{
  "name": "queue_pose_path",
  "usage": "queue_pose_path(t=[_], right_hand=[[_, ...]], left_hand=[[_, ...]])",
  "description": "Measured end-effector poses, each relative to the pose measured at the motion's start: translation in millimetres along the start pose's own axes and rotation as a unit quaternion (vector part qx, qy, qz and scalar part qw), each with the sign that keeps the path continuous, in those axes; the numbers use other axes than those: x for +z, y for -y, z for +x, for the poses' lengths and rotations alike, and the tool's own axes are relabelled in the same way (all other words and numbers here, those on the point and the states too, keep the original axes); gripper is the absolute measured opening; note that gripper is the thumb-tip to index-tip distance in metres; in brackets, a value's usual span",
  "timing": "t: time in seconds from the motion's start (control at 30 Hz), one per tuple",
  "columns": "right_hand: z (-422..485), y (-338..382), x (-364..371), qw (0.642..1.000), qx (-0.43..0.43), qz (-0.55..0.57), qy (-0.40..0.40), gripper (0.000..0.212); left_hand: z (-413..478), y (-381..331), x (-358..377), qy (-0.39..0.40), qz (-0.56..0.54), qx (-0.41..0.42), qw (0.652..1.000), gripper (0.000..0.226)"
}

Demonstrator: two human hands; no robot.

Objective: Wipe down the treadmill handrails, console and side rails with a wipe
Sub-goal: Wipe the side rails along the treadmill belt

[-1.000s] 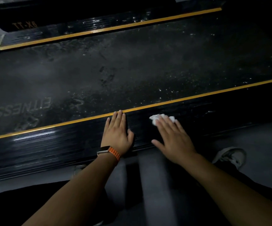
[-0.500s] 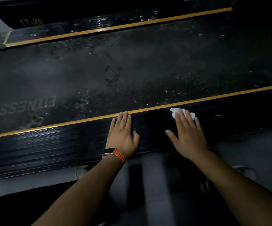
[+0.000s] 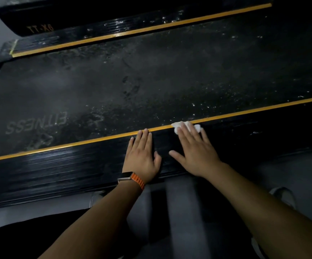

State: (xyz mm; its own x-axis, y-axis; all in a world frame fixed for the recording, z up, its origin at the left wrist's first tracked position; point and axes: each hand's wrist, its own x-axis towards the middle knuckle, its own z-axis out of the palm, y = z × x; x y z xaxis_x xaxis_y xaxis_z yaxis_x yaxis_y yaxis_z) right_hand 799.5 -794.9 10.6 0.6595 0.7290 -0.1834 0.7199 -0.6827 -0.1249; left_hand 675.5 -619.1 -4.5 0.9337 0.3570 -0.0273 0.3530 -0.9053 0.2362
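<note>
**Both palms flat on the near side rail, wipe under the right fingers**

We look down across a black treadmill from its side. Our left hand [image 3: 142,156] lies flat on the near side rail [image 3: 58,169], fingers straight and close together, thumb spread out to the right, and it holds nothing. The tips of its longest fingers reach the yellow stripe [image 3: 76,143] that runs along the rail's inner edge. On that wrist we wear a watch [image 3: 132,179] with an orange band.

Our right hand [image 3: 196,152] rests just beside the left on the same rail, the two thumbs near each other but apart. Its fingers are straight and slightly fanned, and they press a crumpled white wipe [image 3: 187,126] down on the rail. The wipe sits under the fingertips, right at the yellow stripe, and shows beyond them on both sides.

Past the stripe lies the belt [image 3: 151,81], dull with dust and pale specks, with the word FITNESS printed on it upside down to us. Beyond the belt runs the far side rail [image 3: 114,30], also edged in yellow, with TT-X6 lettered at its left end. Low on the right, a pale shoe [image 3: 282,197] stands on the grey floor [image 3: 291,171].
</note>
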Motion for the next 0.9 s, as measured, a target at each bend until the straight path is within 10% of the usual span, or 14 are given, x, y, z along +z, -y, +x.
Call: queue_pose_path(t=[0.27, 0.9], right_hand=[[-20.2, -65.3, -5.1, 0.993, 0.115, -0.016, -0.025, 0.101], [-43.8, -72.8, 9.8, 0.993, -0.085, -0.036, -0.07, 0.091]], left_hand=[[0.5, -0.7, -0.9, 0.009, 0.001, -0.006, 1.0, 0.076], [0.8, -12.4, -0.9, 0.001, 0.021, -0.037, 0.999, 0.074]])
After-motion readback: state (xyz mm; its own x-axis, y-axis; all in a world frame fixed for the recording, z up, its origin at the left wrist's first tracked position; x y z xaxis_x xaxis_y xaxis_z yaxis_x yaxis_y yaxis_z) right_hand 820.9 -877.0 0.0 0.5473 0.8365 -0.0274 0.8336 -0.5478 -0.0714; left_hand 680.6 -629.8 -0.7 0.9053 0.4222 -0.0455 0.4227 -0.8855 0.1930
